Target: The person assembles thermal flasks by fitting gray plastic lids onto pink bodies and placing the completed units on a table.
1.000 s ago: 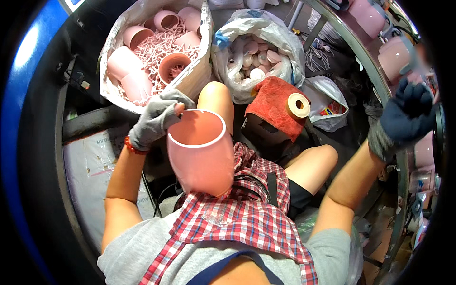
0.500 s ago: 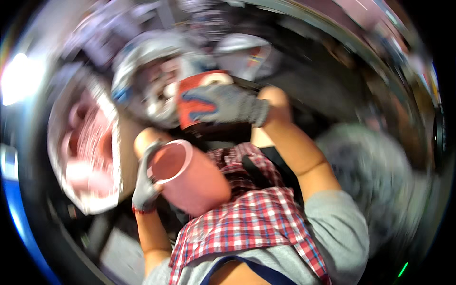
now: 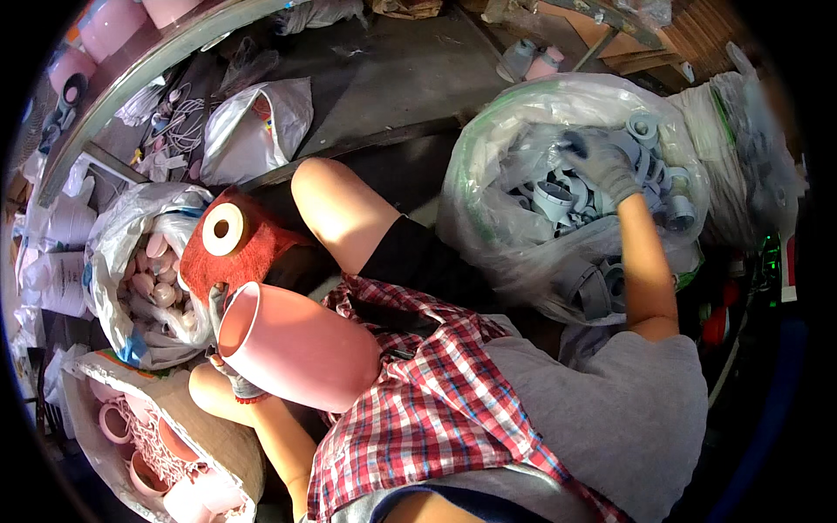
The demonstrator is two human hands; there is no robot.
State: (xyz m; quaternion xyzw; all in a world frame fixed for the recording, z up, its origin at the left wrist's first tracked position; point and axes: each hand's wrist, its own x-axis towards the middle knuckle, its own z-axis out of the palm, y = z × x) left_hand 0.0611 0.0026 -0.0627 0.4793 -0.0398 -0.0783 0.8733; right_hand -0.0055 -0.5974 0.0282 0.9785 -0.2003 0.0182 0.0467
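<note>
My left hand [image 3: 228,370], in a grey glove, grips a pink cup-shaped plastic housing [image 3: 301,349] by its rim side. The housing lies tilted on my lap, its open mouth facing left, and it hides part of the hand. At the right, my gloved right hand [image 3: 602,166] is inside a large clear plastic bag [image 3: 475,192], among grey plastic parts [image 3: 554,200]. Its fingers are half hidden by film and parts, so their grip is unclear. A cream ring-shaped piece [image 3: 209,230] sits on a red cloth [image 3: 200,268] beyond the pink housing.
A white sack [image 3: 105,305] of small pale pink pieces stands left of the red cloth. Nearer, a woven sack [image 3: 231,449] holds pink cups and strands. Another white bag [image 3: 288,113] lies beyond my knee. A metal rail [image 3: 174,61] crosses the upper left.
My right hand has moved from the red cloth and ring to the bag of grey parts at the right. The view has turned right; my left hand still holds the pink housing.
</note>
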